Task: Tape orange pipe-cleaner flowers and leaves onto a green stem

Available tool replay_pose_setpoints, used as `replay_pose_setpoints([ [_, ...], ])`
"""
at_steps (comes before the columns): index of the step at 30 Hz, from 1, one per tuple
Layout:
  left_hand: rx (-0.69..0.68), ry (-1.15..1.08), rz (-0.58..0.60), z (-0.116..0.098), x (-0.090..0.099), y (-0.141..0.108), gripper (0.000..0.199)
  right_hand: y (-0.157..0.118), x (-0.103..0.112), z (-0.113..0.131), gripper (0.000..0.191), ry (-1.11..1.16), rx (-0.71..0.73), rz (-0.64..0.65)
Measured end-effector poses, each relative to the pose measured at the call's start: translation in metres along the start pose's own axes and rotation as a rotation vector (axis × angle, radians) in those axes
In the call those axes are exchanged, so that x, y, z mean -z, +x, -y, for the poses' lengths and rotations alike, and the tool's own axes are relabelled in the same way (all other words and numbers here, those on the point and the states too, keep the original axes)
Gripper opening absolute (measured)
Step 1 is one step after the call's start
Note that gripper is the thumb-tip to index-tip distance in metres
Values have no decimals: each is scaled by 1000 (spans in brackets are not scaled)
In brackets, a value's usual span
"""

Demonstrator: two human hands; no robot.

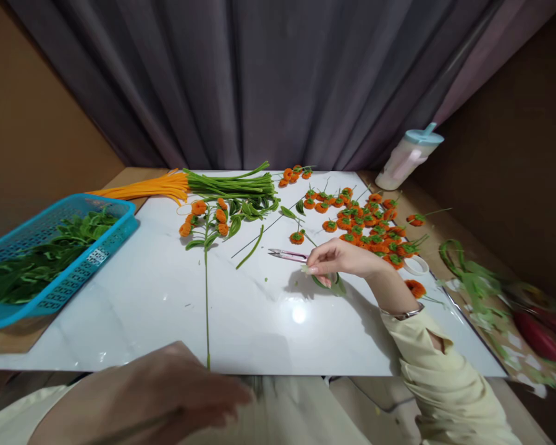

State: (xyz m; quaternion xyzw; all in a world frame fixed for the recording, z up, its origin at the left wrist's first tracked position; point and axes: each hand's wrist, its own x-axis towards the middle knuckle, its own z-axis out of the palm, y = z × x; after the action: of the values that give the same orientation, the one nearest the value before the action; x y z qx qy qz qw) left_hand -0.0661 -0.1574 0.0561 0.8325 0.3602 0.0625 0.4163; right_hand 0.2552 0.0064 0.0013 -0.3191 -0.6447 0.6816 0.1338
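My right hand (pixel 338 259) is above the white board with fingers curled and thumb and forefinger close together; what they pinch, if anything, I cannot make out. Thread snips (pixel 287 254) point left from its fingertips, blades slightly apart. A green curved piece (pixel 338 285), perhaps a leaf or tape, shows just under the hand. My left hand (pixel 180 395) is smeared by motion at the board's front edge, its fingers unclear. Beyond it lies a long green stem (pixel 207 296) bearing orange fuzzy pumpkin-like balls (pixel 199 207) and green leaves (pixel 195 244).
Many orange balls with green tops (pixel 375 228) cover the right back. Green and orange fuzzy stems (pixel 231 183) lie at the back. A blue basket (pixel 128 216) of leaves is left, a tumbler (pixel 405 162) back right. Green scraps (pixel 479 284) and a white ring (pixel 416 266) are right.
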Motion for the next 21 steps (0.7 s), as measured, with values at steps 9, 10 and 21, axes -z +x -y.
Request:
replay_pose_setpoints([
  [9, 8, -418, -205, -20, 22, 23, 29, -1, 0, -2, 27, 44, -25, 3],
  [10, 19, -504, -248, -21, 23, 29, 32, -1, 1, -2, 27, 56, -25, 7],
  [21, 147, -1065, -449, 29, 22, 181, 29, 13, -3, -4, 27, 159, 21, -197],
])
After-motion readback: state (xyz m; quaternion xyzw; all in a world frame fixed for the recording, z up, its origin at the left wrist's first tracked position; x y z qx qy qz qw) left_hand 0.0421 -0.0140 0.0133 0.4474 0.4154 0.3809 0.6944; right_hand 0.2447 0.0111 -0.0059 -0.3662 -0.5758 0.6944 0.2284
